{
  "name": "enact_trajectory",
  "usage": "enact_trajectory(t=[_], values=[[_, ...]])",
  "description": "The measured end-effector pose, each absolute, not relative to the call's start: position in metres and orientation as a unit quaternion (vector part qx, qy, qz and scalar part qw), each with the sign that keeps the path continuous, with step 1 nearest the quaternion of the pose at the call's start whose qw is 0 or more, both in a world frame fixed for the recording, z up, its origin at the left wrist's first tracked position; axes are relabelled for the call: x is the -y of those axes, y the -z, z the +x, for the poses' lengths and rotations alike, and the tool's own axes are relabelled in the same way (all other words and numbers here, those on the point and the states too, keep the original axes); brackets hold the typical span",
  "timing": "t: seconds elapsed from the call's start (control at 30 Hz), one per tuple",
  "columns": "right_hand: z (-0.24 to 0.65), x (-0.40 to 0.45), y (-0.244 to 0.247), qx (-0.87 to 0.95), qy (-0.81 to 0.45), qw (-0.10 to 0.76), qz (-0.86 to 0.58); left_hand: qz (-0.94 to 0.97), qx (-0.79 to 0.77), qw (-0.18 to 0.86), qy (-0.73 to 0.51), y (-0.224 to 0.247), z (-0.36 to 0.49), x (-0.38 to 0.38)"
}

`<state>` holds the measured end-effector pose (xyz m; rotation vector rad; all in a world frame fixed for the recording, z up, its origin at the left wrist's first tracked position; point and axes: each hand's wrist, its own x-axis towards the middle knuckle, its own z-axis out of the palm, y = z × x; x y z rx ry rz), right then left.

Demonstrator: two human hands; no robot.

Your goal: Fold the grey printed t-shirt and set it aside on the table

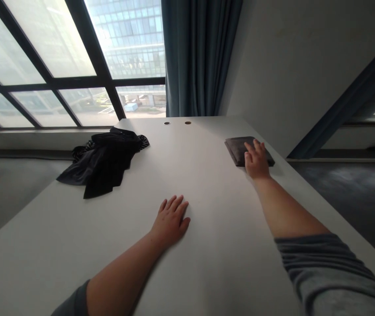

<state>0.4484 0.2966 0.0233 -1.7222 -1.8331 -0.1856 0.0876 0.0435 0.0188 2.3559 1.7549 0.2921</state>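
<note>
Folded cloth (238, 148), likely light and soft, suits an edge hold; your right hand (256, 160) spreads over it, left hand (171, 221) spread too.

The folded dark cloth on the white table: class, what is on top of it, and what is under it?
The right hand is spread over the folded dark cloth, hiding part of its top. The white table shows around it; anything directly beneath is covered.

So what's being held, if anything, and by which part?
Nothing appears held: the right hand lies over the dark folded item, the left hand over the table.
</note>
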Motion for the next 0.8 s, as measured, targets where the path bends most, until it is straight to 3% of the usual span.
enact_trajectory(t=[0.1,0.27,0.43,0.57,0.8], values=[[0.442,-0.243,-0.028,0.733,0.042,0.332,-0.592,0.801,-0.582,0.085,-0.106,-0.02,0.083,-0.048],[0.427,-0.161,-0.013,0.833,-0.132,0.247,-0.476,0.739,-0.663,0.011,-0.118,-0.023,0.034,-0.079],[0.431,-0.1,0.0,0.856,-0.168,0.17,-0.458,0.538,-0.821,-0.101,-0.159,-0.032,-0.068,-0.111],[0.441,-0.08,-0.002,0.846,-0.169,0.168,-0.477,0.406,-0.901,-0.06,-0.14,-0.032,-0.129,-0.118],[0.444,-0.081,-0.007,0.832,-0.172,0.171,-0.498,0.428,-0.891,0.005,-0.154,-0.031,-0.161,-0.115]])
